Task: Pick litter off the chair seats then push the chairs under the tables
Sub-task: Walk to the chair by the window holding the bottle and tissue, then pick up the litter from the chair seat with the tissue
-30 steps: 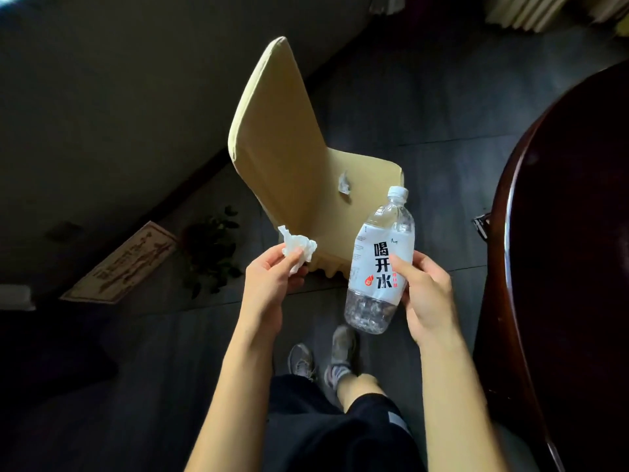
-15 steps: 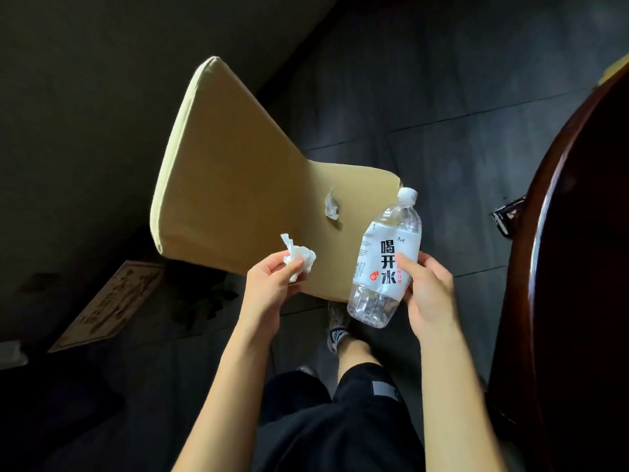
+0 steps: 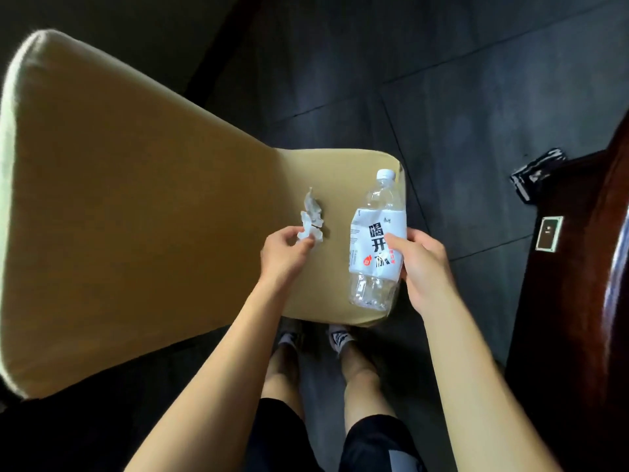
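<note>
Busy with the litter step, by the look of it. Pinching a crumpled white tissue (image 3: 309, 234) in the left hand (image 3: 286, 248), low over the yellow chair seat (image 3: 340, 178). Just beside it, maybe touching, a grey scrap (image 3: 311, 206) lying on the seat near the chair back (image 3: 136, 199). Gripping a clear water bottle (image 3: 374, 240) in the right hand (image 3: 423, 264), above the seat's right side. Next, likely: pick up the grey scrap with fingers already full, so go gently. After that, push the chair under the dark table (image 3: 578, 301) on the right.

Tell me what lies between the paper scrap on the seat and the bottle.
Nothing but bare tan seat between the paper scrap and the bottle; the head view shows it.
</note>
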The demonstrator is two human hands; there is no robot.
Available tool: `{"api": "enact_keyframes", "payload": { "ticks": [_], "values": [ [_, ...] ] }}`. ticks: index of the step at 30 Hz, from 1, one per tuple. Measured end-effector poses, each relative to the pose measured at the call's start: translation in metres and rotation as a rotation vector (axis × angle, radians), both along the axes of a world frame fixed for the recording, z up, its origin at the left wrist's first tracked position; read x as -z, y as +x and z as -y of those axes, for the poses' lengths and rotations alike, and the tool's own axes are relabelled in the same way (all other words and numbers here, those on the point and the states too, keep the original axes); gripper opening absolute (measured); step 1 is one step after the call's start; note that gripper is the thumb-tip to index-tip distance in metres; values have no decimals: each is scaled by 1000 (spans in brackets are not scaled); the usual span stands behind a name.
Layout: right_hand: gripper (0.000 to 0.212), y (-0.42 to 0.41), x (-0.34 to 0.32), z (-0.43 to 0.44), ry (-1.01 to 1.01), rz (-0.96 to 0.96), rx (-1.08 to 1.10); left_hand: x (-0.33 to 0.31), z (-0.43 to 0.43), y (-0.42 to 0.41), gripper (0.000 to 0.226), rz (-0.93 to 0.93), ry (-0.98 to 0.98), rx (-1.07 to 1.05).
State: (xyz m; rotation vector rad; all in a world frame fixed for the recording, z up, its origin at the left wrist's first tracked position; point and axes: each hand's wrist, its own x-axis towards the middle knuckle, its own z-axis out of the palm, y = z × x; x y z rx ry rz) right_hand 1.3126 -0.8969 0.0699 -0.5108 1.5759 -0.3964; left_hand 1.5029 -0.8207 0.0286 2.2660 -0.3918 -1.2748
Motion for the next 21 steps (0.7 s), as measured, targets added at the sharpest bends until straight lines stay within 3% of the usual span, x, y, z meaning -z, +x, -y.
{"api": "enact_keyframes", "payload": {
  "ticks": [5, 13, 21],
  "values": [
    [26, 9, 49, 13, 7, -28, 18, 70, 29, 9, 36, 83, 15, 187],
    [22, 8, 92, 16, -11, -58, 114, 149, 67, 5, 29, 130, 29, 321],
    [21, 20, 92, 19, -12, -100, 153, 158, 76, 6, 14, 128, -11, 388]
  ]
}}
